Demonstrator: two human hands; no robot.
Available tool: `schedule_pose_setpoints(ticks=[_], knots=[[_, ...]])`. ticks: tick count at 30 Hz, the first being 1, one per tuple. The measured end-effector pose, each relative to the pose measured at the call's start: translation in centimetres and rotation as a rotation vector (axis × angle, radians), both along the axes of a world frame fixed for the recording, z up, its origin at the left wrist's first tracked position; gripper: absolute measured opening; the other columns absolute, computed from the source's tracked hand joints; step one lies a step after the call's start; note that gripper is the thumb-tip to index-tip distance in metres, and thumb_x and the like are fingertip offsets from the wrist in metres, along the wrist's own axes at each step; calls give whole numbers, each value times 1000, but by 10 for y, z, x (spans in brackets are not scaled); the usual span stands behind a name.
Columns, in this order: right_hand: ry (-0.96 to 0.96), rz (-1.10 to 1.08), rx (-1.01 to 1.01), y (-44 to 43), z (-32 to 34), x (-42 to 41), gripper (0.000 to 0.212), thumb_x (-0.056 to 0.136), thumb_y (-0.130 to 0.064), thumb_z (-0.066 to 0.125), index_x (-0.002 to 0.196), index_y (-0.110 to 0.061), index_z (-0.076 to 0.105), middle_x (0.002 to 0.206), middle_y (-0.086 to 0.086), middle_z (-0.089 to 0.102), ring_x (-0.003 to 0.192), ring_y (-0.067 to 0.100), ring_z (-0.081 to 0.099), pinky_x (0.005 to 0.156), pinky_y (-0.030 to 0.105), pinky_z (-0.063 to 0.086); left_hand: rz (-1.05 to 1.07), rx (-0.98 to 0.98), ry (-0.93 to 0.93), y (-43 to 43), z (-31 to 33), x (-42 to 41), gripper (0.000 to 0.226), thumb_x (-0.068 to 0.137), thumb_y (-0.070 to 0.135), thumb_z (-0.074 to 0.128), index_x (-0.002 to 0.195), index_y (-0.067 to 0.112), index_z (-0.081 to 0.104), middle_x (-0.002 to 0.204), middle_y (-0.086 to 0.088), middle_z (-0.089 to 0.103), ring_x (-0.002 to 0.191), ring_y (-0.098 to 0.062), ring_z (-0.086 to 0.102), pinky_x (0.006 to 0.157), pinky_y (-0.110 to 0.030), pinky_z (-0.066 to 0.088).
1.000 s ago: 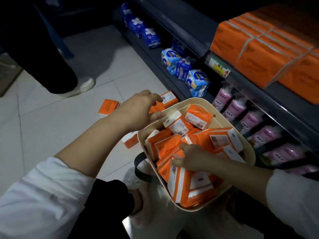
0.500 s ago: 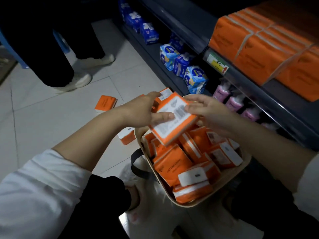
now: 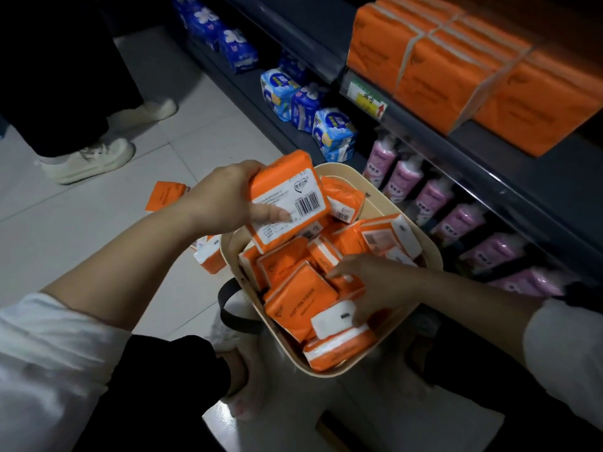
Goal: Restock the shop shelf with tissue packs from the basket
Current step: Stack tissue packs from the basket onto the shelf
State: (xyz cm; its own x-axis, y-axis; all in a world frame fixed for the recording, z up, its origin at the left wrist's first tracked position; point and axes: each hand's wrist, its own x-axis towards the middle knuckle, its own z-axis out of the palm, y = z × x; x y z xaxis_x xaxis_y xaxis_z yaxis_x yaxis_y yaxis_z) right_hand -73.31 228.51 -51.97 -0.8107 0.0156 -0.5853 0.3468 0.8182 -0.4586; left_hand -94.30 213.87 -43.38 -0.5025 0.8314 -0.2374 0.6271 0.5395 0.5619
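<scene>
One orange tissue pack (image 3: 287, 200), white barcoded back, in left hand (image 3: 225, 197)

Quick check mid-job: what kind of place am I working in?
Most likely a small shop aisle: dark shelving with a price tag on its edge, rows of pink bottles below, blue wrapped packs lower down.

Basket (image 3: 342, 172) floor (under tissue packs (image 3: 300, 298)) unseen.

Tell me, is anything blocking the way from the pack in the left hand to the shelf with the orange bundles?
Nothing visible does. The left hand grips the tissue pack above the basket, with open air toward the shelf. The orange bundles crowd that shelf's front, though, so a free spot isn't evident.
</scene>
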Motion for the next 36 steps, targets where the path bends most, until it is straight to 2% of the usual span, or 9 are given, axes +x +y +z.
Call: schedule_pose_setpoints(ticks=[8, 14, 16, 18, 20, 23, 27, 32, 36], knots=[[84, -1, 21, 8, -11, 1, 37, 85, -26, 63, 120, -20, 58, 107, 0, 62, 96, 16, 56, 81, 30, 45, -19, 19, -28, 19, 2, 10, 64, 69, 45, 76, 121, 22, 49, 103, 8, 57, 90, -11, 57, 74, -21, 45], [402, -485, 8, 50, 25, -18, 4, 81, -15, 67, 81, -18, 65, 64, -12, 49, 63, 6, 48, 59, 21, 36, 260, 177, 95, 31, -1, 5, 44, 82, 36, 69, 112, 12, 46, 101, -5, 51, 81, -16, 53, 57, -21, 37], [497, -705, -19, 71, 50, -23, 6, 84, -17, 64, 79, -20, 63, 68, -7, 56, 69, 11, 55, 62, 18, 41, 450, 240, -110, 34, -1, 1, 38, 88, 30, 63, 110, 12, 38, 104, -10, 55, 80, -22, 62, 57, -31, 52], [639, -936, -198, 86, 75, -25, 3, 86, -18, 63, 87, -21, 63, 80, 0, 65, 80, 19, 65, 76, 30, 54, 623, 320, -406, 39, 0, 2, 36, 89, 24, 61, 112, 10, 37, 108, -15, 60, 80, -28, 67, 61, -43, 59], [856, -1022, -261, 92, 99, -25, 11, 87, -17, 63, 97, -20, 62, 81, -3, 64, 78, 11, 65, 77, 34, 55, 698, 357, -672, 45, 2, 10, 33, 88, 18, 60, 115, 4, 46, 102, -18, 66, 71, -27, 69, 58, -41, 60], [1221, -825, 59, 73, 136, -23, 22, 84, -8, 63, 104, -17, 59, 86, -12, 58, 76, -8, 54, 71, 7, 40, 640, 403, -1125, 56, 8, 30, 30, 91, 16, 56, 120, 6, 56, 97, -16, 72, 70, -24, 71, 48, -31, 57], [1363, -339, 530, 50, 139, -20, 22, 80, -6, 62, 102, -4, 65, 109, 5, 65, 106, 14, 53, 96, 10, 35, 589, 626, -1513, 70, 25, 43, 51, 83, 30, 54, 130, 11, 52, 114, -15, 68, 89, -25, 70, 65, -37, 60], [1303, 54, 669, 44, 138, -18, 20, 81, -4, 66, 101, -4, 65, 111, 10, 66, 108, 25, 56, 80, 34, 54, 462, 667, -1524, 74, 43, 46, 75, 69, 66, 43, 124, 17, 58, 118, -11, 66, 105, -26, 64, 82, -40, 54], [1219, 203, 671, 41, 138, -15, 19, 85, -9, 62, 102, -6, 66, 112, 8, 66, 109, 23, 54, 86, 34, 51, 516, 585, -1516, 75, 41, 49, 57, 67, 44, 63, 112, 10, 65, 108, -14, 70, 87, -24, 70, 75, -41, 58]])
